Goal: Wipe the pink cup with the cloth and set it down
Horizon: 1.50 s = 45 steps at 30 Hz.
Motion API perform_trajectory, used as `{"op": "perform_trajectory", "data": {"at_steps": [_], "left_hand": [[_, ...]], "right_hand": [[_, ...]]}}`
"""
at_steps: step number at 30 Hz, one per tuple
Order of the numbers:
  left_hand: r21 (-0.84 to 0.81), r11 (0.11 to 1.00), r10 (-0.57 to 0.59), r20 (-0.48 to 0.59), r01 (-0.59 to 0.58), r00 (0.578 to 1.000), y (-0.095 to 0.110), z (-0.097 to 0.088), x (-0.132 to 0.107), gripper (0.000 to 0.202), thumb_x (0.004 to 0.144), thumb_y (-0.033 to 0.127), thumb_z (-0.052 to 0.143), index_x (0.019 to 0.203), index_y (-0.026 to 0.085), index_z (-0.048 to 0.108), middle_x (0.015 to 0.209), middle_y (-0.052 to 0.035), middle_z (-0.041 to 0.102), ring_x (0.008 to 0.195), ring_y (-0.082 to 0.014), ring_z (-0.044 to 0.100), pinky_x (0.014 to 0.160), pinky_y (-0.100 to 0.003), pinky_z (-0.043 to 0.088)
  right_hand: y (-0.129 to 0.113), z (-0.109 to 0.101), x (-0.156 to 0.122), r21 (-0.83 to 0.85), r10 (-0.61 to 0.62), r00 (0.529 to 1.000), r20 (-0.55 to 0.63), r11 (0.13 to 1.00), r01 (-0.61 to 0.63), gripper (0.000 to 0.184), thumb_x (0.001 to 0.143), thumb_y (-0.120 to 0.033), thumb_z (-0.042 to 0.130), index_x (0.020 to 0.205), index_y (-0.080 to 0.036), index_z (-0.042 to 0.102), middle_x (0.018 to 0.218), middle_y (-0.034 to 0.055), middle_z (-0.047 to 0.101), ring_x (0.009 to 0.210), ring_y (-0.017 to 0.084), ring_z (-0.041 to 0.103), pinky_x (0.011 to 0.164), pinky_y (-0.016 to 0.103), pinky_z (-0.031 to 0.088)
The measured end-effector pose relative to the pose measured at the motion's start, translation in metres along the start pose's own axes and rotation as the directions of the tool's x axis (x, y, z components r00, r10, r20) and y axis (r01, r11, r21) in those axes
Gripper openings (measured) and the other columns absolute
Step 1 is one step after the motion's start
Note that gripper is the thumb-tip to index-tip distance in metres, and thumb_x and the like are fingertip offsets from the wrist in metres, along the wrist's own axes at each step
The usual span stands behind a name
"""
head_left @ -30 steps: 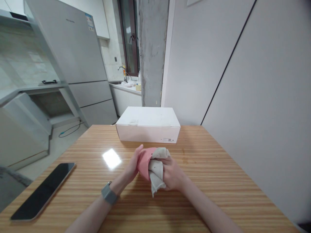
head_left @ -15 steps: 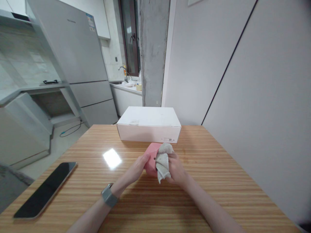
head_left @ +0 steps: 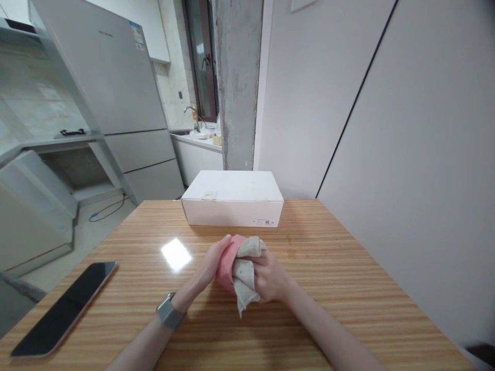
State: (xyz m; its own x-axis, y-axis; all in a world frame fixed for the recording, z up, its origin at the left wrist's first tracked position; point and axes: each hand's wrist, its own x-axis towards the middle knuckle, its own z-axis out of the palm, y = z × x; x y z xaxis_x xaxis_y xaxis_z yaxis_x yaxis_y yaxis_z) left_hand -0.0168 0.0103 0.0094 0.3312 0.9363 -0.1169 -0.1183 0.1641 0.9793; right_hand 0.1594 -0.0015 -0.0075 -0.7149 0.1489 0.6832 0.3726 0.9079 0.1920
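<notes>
My left hand [head_left: 211, 263] is wrapped around a small pink object [head_left: 226, 260], held just above the wooden table [head_left: 348, 268] at its middle. My right hand [head_left: 270, 278] grips a crumpled beige cloth [head_left: 243, 275] and presses it against the pink object's right side. The cloth covers part of the pink object, and one end hangs down toward the table. A grey watch [head_left: 168, 312] is on my left wrist.
A closed white box [head_left: 232, 203] sits at the table's far edge, just beyond my hands. A dark phone [head_left: 64, 309] lies face up near the table's left edge. A wall runs along the right; a fridge [head_left: 116, 93] and kitchen counter stand beyond the table.
Both hands drew the pink object and cloth slightly back toward me, away from the white box, and the cloth shifted lower over the object's side. The view shifted a little.
</notes>
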Motion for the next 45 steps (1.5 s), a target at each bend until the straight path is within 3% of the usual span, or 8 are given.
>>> {"op": "perform_trajectory", "data": {"at_steps": [5, 11, 18, 21, 24, 30, 39, 45], "left_hand": [[0.112, 0.994, -0.01, 0.05, 0.004, 0.999, 0.011, -0.009, -0.006, 0.05, 0.085, 0.056, 0.049, 0.102, 0.013, 0.069, 0.107, -0.0055, 0.07, 0.112, -0.0242, 0.055, 0.106, -0.036, 0.032], [0.323, 0.932, 0.139, 0.099, -0.164, 0.985, 0.0, -0.01, 0.0, 0.057, 0.086, 0.06, 0.041, 0.104, 0.013, 0.068, 0.109, -0.0082, 0.07, 0.107, -0.0279, 0.058, 0.097, -0.039, 0.041], [-0.031, 0.989, 0.145, 0.229, -0.142, 0.963, -0.012, 0.003, -0.007, 0.053, 0.088, 0.044, 0.052, 0.136, 0.023, 0.044, 0.137, -0.0067, 0.052, 0.128, -0.0249, 0.043, 0.107, -0.038, 0.033], [-0.19, 0.978, 0.132, 0.242, -0.086, 0.961, -0.017, 0.007, -0.004, 0.057, 0.084, 0.04, 0.059, 0.137, 0.023, 0.043, 0.137, -0.0068, 0.052, 0.129, -0.0267, 0.043, 0.105, -0.04, 0.036], [-0.279, 0.96, 0.061, 0.122, -0.025, 0.991, -0.019, 0.006, 0.002, 0.051, 0.082, 0.049, 0.056, 0.12, 0.015, 0.06, 0.123, -0.0087, 0.063, 0.12, -0.0283, 0.052, 0.102, -0.04, 0.039], [-0.075, 0.989, -0.122, 0.07, 0.127, 0.99, -0.002, -0.009, 0.0, 0.055, 0.084, 0.058, 0.048, 0.101, 0.011, 0.069, 0.097, -0.0072, 0.073, 0.107, -0.0271, 0.061, 0.106, -0.039, 0.032], [0.24, 0.966, 0.074, 0.092, -0.094, 0.993, -0.008, -0.012, 0.004, 0.055, 0.086, 0.059, 0.043, 0.11, 0.015, 0.066, 0.12, -0.0062, 0.065, 0.119, -0.0266, 0.052, 0.109, -0.039, 0.028], [0.187, 0.973, 0.105, 0.169, -0.137, 0.98, -0.013, -0.006, -0.002, 0.054, 0.087, 0.054, 0.046, 0.123, 0.015, 0.058, 0.124, -0.01, 0.062, 0.115, -0.0269, 0.054, 0.1, -0.039, 0.038]], "right_hand": [[-0.004, 0.006, 0.001, 0.013, 0.03, 0.999, 0.04, 0.999, -0.03, 0.026, 0.082, -0.035, 0.047, 0.096, -0.018, 0.061, 0.086, 0.0088, 0.069, 0.095, 0.025, 0.061, 0.092, 0.04, 0.042], [0.005, 0.002, -0.004, 0.127, 0.233, 0.972, 0.021, 0.964, -0.234, 0.027, 0.083, -0.037, 0.036, 0.077, -0.021, 0.057, 0.072, 0.0065, 0.064, 0.074, 0.024, 0.059, 0.078, 0.041, 0.044], [0.013, -0.003, -0.008, 0.228, 0.418, 0.899, -0.128, 0.895, -0.384, 0.027, 0.085, -0.033, 0.03, 0.075, -0.022, 0.053, 0.072, 0.006, 0.06, 0.069, 0.023, 0.056, 0.065, 0.037, 0.044], [0.013, -0.007, -0.008, 0.208, 0.379, 0.918, -0.118, 0.913, -0.351, 0.028, 0.085, -0.034, 0.033, 0.086, -0.021, 0.058, 0.08, 0.0076, 0.064, 0.08, 0.025, 0.059, 0.073, 0.04, 0.046], [0.01, -0.007, -0.005, 0.156, 0.266, 0.961, -0.079, 0.955, -0.251, 0.03, 0.084, -0.036, 0.04, 0.098, -0.02, 0.061, 0.09, 0.0084, 0.067, 0.093, 0.026, 0.06, 0.087, 0.043, 0.043], [-0.004, 0.004, 0.002, 0.024, 0.005, 1.0, 0.029, 1.0, -0.006, 0.035, 0.085, -0.035, 0.047, 0.109, -0.015, 0.06, 0.097, 0.0128, 0.069, 0.105, 0.026, 0.059, 0.091, 0.04, 0.042], [-0.002, 0.005, -0.007, 0.088, 0.182, 0.982, 0.044, 0.979, -0.185, 0.03, 0.083, -0.039, 0.038, 0.091, -0.021, 0.06, 0.083, 0.0081, 0.066, 0.085, 0.025, 0.061, 0.085, 0.041, 0.041], [0.004, -0.003, -0.006, 0.149, 0.295, 0.954, -0.042, 0.947, -0.286, 0.031, 0.084, -0.04, 0.031, 0.075, -0.023, 0.055, 0.07, 0.0066, 0.06, 0.074, 0.026, 0.055, 0.076, 0.041, 0.041]]}}
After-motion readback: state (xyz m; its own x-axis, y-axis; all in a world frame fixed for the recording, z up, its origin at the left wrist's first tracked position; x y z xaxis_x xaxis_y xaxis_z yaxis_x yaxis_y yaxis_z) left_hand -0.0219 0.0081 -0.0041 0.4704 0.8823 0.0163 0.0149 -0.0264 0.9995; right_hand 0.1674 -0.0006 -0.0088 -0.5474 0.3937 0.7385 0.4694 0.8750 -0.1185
